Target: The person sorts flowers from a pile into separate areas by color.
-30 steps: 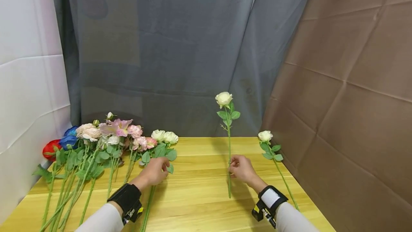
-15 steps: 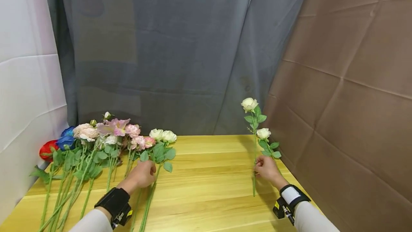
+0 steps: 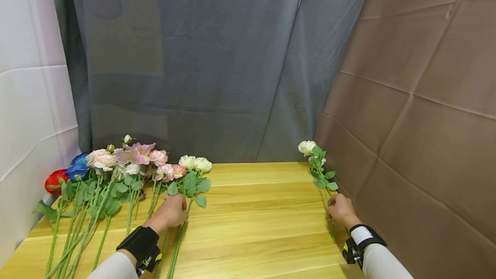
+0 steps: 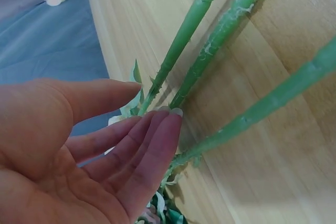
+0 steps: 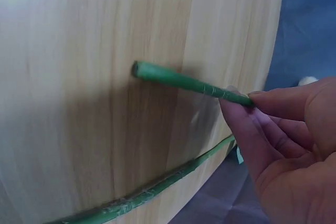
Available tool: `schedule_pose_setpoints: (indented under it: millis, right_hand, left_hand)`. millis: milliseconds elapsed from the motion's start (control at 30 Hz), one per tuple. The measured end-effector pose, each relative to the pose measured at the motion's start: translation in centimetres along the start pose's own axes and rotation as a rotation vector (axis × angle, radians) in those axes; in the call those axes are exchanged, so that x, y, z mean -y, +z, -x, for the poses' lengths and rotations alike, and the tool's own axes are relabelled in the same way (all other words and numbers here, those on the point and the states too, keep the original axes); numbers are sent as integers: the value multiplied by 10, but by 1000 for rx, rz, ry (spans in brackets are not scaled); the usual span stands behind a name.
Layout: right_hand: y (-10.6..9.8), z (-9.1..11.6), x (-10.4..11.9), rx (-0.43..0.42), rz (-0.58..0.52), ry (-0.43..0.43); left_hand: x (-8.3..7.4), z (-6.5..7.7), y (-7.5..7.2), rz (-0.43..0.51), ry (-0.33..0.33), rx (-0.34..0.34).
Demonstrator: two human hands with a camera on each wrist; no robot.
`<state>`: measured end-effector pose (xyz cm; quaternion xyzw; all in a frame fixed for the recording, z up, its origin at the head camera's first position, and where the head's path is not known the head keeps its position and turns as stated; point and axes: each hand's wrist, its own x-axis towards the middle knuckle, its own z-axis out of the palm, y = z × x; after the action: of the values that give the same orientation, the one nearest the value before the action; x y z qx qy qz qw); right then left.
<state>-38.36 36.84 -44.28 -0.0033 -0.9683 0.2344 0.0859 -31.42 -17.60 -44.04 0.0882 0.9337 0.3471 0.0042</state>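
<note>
Wooden tabletop (image 3: 255,227), grey curtain (image 3: 217,63) behind, white cloth (image 3: 31,81) at left, creased brown cloth (image 3: 434,141) at right

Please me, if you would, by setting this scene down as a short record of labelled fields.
Right hand: pinches the stem of a white rose; hand at the table's right
Held rose: tilted, its stem's lower end raised off the tabletop
Left hand: thumb apart from fingers, beside green stems
Lying at right: second rose, partly hidden in the head view
Lying at left: red flower, blue flowers, pink blooms, white roses
Surface: wooden table
</note>
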Motion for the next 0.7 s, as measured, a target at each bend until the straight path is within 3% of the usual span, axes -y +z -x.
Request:
schedule_pose_setpoints:
  millis: [533,700]
  right_hand:
    - [3,1,-5,-53,220,39]
    - [4,5,-5,-39,256,44]
  left_hand:
    - [-1,-6,9,-25,-20,-18]
    - [-4,-9,10,-47,-64,0]
